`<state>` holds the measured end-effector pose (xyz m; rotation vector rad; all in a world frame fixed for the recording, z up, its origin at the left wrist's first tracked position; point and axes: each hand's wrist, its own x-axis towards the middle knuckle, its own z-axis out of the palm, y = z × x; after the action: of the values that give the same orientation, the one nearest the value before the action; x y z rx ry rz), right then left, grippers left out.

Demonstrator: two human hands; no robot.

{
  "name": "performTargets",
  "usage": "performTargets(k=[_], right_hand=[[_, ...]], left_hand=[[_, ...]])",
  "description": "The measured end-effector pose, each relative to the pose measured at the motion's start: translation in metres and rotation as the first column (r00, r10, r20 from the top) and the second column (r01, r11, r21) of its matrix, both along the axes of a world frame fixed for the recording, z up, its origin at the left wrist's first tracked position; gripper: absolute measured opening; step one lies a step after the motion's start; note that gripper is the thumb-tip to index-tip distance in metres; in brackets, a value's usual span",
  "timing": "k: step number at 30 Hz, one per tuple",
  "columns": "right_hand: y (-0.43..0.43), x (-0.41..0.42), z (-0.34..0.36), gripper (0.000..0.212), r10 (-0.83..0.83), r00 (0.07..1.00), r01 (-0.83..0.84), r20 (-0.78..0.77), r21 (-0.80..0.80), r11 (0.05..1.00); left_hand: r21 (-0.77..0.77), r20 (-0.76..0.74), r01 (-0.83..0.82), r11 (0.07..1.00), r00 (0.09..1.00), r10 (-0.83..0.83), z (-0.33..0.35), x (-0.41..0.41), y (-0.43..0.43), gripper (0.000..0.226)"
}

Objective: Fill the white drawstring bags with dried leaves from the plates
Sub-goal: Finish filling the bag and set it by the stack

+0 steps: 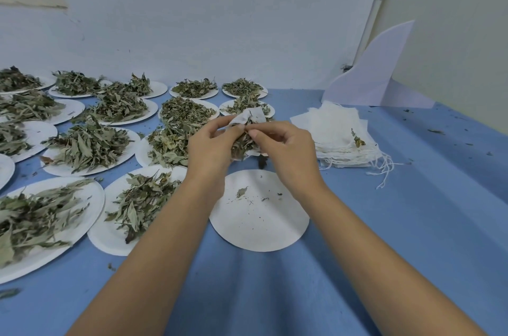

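Observation:
Above the middle of the table my left hand [211, 147] pinches the rim of a white drawstring bag [253, 116]. My right hand [286, 150] grips a bunch of dried leaves [243, 143] and holds it at the bag's mouth, so part of the bag is hidden. Right below the hands lies a white plate [259, 225] with only crumbs and one small leaf on it. Several white plates heaped with dried leaves [88, 147] cover the left half of the table.
A stack of flat white drawstring bags [339, 134] with loose strings lies to the right, one leaf sprig on it. A white curved board [376, 77] leans at the back right corner. The blue tablecloth [412, 212] carries scattered leaf crumbs.

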<state>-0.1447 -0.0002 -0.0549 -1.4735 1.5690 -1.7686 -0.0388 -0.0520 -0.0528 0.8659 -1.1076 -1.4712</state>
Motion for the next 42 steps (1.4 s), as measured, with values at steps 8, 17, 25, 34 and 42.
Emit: performTargets(k=[8, 17, 25, 34, 42], right_hand=[[-0.004, -0.005, 0.001, 0.028, -0.132, 0.978, 0.122, 0.162, 0.068, 0.99], [-0.003, -0.013, 0.008, 0.006, 0.094, 0.872, -0.188, 0.48, 0.151, 0.97], [-0.001, -0.008, 0.009, 0.021, -0.011, 0.947, -0.023, 0.321, 0.101, 0.995], [-0.002, 0.015, 0.002, 0.033, 0.081, 0.986, -0.078, 0.145, -0.026, 0.997], [-0.004, 0.003, 0.0, 0.024, -0.016, 0.975, 0.007, 0.22, 0.044, 0.999]], left_hand=[[-0.007, -0.021, 0.197, 0.98, 0.98, -0.197, 0.0, -0.005, 0.003, 0.025], [0.042, -0.172, 0.226, 0.973, 0.961, -0.215, -0.004, 0.002, -0.006, 0.03], [0.07, -0.158, 0.137, 0.988, 0.98, -0.125, -0.004, -0.002, -0.003, 0.028], [0.135, -0.106, -0.101, 0.986, 0.988, 0.116, -0.002, 0.001, -0.005, 0.025], [0.158, -0.034, 0.108, 0.982, 0.994, -0.104, 0.012, -0.002, 0.002, 0.006]])
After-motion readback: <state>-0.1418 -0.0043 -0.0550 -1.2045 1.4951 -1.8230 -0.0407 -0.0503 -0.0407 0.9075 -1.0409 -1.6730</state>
